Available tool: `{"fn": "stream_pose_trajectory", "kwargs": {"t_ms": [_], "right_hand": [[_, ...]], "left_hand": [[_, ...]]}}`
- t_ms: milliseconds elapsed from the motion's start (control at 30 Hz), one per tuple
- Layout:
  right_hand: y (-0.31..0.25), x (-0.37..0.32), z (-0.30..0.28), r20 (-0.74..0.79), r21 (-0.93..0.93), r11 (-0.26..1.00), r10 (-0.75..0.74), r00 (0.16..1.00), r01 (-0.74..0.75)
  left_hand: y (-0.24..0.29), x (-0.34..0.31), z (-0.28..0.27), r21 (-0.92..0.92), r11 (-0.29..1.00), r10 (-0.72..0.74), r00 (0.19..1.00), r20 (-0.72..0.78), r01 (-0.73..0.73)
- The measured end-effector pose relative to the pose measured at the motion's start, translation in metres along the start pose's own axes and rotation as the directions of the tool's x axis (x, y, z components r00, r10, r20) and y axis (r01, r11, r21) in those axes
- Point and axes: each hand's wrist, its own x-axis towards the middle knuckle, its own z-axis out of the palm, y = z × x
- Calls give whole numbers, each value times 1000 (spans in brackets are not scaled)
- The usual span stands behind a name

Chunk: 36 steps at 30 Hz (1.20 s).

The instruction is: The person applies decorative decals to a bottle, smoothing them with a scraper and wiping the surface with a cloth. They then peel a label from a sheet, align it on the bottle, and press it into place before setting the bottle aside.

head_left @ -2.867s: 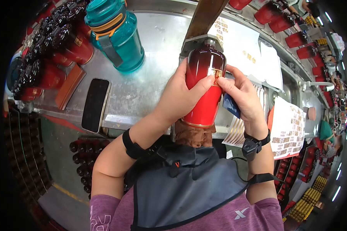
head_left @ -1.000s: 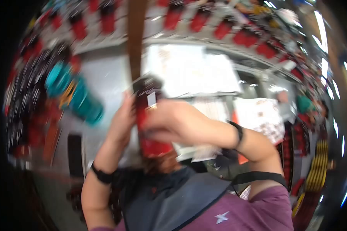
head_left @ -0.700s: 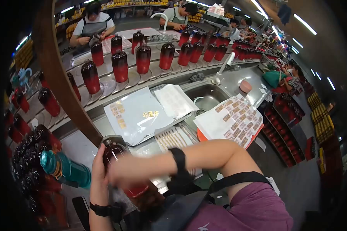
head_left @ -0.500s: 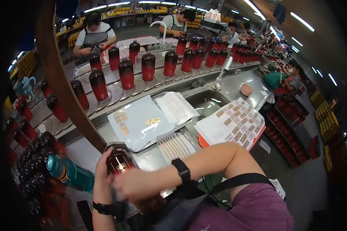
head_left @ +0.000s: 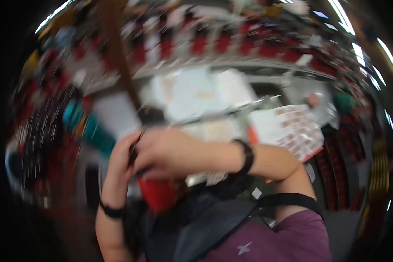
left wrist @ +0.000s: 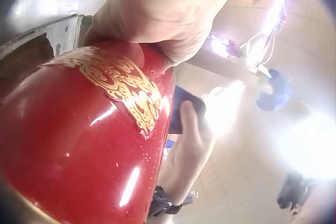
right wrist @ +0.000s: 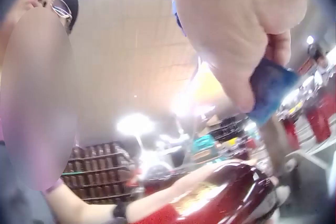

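Note:
A glossy red bottle (head_left: 157,196) with a dark upper part lies in front of the person. My left hand (head_left: 119,159) is at its left side and grips it near the shoulder. In the left wrist view, a gold decal (left wrist: 123,90) on the bottle runs up to the thumb side of the left hand (left wrist: 163,14). Crossing over the bottle's upper part, my right hand (head_left: 166,150) is blurred in the head view. It pinches a small flat blue piece (right wrist: 270,90), which in the right wrist view is apart from the bottle (right wrist: 220,198).
A teal water bottle (head_left: 96,133) stands on the left beside crowded dark red bottles (head_left: 43,135). Decal sheets (head_left: 192,94) and an orange-edged sheet (head_left: 288,131) lie right of a brown post (head_left: 120,56). A row of bottles (head_left: 198,43) runs behind.
The right hand has shifted from the bottle's right side to across its upper part, keeping the blue piece. The left hand still grips the bottle. The head view has tilted up, then down again.

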Motion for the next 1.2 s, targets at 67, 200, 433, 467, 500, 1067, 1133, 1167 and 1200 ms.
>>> {"fn": "stream_pose_trajectory", "kwargs": {"t_ms": [67, 200, 433, 467, 500, 1067, 1133, 1167, 1200], "right_hand": [[40, -9, -20, -172, -114, 982, 129, 977, -150], [3, -31, -77, -248, -304, 859, 346, 905, -412], [19, -90, -112, -299, -137, 904, 352, 887, -405], [20, -89, -113, -306, -136, 902, 355, 883, -410], [22, -88, -113, -314, -141, 898, 360, 879, -418], [-9, -18, -49, -331, -142, 819, 490, 807, -555], [3, -21, -56, -314, -71, 829, 509, 802, -554], [-4, -16, -49, -308, -82, 830, 506, 806, -552], [-12, -11, -42, -287, -95, 826, 511, 810, -555]], "left_hand": [[9, -18, -14, -5, 998, 57, 997, 45, -57], [48, -126, -50, 108, 948, 315, 927, -205, -298], [24, -343, -99, 644, 709, 698, 412, -586, -286], [7, -367, -103, 706, 685, 720, 310, -621, -179], [-11, -386, -106, 745, 664, 739, 208, -641, -66], [-347, -435, -164, 495, 598, 494, 197, -847, 630], [-378, -433, -172, 543, 540, 548, 222, -807, 643], [-386, -431, -173, 517, 526, 507, 240, -828, 675], [-395, -428, -173, 487, 522, 458, 252, -853, 700]]}}
